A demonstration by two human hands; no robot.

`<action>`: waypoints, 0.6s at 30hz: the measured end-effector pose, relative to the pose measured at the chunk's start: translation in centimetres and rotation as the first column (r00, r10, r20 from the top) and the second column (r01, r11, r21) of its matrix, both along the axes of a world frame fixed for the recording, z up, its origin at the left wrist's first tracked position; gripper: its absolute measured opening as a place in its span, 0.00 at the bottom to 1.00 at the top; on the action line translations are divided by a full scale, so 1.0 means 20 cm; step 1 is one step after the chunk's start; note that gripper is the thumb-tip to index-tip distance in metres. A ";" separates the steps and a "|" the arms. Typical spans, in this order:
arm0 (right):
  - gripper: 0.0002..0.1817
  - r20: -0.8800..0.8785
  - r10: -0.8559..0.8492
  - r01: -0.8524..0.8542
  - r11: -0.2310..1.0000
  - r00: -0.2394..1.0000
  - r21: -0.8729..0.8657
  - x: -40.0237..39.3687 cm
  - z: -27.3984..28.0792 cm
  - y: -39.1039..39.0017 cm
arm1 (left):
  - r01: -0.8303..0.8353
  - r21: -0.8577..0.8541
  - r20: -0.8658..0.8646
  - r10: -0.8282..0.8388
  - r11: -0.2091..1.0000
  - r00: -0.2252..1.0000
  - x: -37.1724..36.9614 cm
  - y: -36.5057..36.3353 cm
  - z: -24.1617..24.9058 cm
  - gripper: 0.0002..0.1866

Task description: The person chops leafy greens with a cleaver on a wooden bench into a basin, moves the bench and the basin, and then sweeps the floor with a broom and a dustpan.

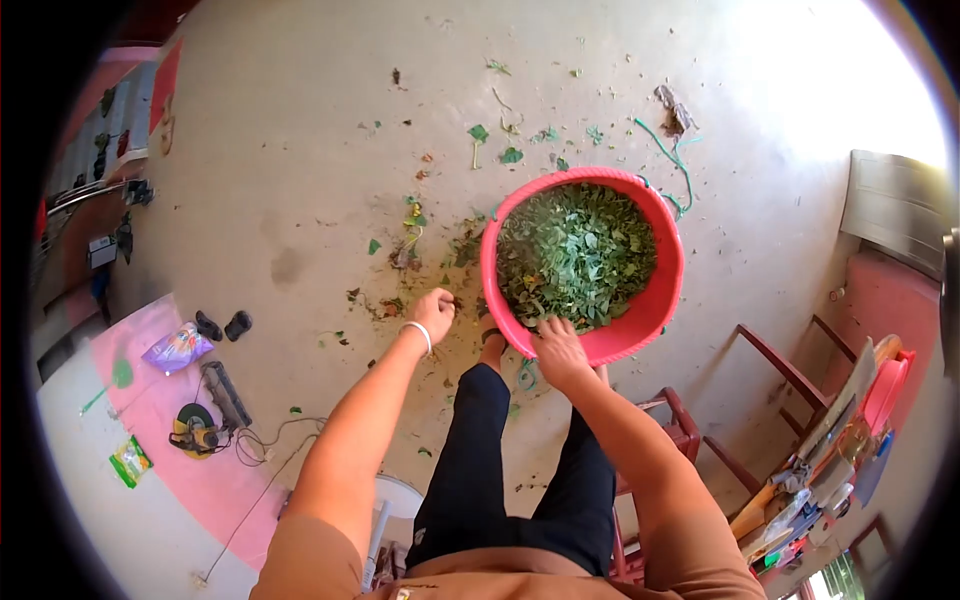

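A round red tub [672, 290] stands on the floor before my feet, with a heap of chopped green leaves [590, 250] inside it. My right hand [560, 350] reaches over the tub's near rim, its fingers apart and lying at the edge of the leaves. Left of the tub, my left hand [433, 315] hangs above the floor with curled fingers. Whatever those fingers hold, if anything, is hidden. A white band [421, 336] circles the left wrist.
Scattered leaf scraps [405, 250] litter the concrete floor, and a green cord [672, 160] lies beyond the tub. A red wooden chair [680, 420] stands close on the right. An angle grinder [200, 435] with its cable, a purple bag [178, 347] and dark shoes [238, 325] are at left.
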State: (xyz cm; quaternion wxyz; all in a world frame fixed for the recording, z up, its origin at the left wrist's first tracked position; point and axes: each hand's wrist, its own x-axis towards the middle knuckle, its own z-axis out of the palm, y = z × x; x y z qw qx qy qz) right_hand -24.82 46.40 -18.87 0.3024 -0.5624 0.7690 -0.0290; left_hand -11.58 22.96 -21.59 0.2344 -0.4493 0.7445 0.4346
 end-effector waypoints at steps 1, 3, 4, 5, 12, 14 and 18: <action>0.13 -0.061 0.073 -0.076 0.996 0.995 -0.044 -0.02 -0.15 -0.11 | -0.005 0.008 0.058 0.004 1.000 0.998 -0.08 -0.02 -0.03 0.13; 0.16 -0.204 0.182 -0.206 0.973 0.962 -0.104 -0.08 -0.44 -0.30 | -0.013 0.015 0.132 0.011 1.000 0.991 -0.18 -0.02 -0.18 0.15; 0.17 -0.276 0.214 -0.253 0.961 0.937 -0.115 -0.11 -0.56 -0.36 | -0.057 0.027 0.120 0.053 0.998 0.991 -0.21 0.01 -0.26 0.18; 0.18 -0.281 0.242 -0.257 0.966 0.929 -0.016 -0.16 -0.65 -0.39 | -0.095 0.046 0.111 0.089 0.994 0.990 -0.22 0.05 -0.33 0.21; 0.32 -0.052 0.133 -0.110 0.944 0.990 0.311 -0.65 -0.65 -0.18 | -0.151 0.015 0.034 0.151 0.988 0.988 -0.19 0.28 -0.69 0.31; 0.31 -0.069 0.095 -0.066 0.938 0.993 0.341 -0.73 -0.57 -0.07 | -0.148 0.010 0.020 0.148 0.989 0.989 -0.19 0.30 -0.68 0.32; 0.28 -0.017 -0.016 0.018 0.996 1.000 0.085 -0.84 -0.35 0.09 | -0.125 -0.008 0.053 0.125 0.992 0.991 -0.26 0.29 -0.61 0.29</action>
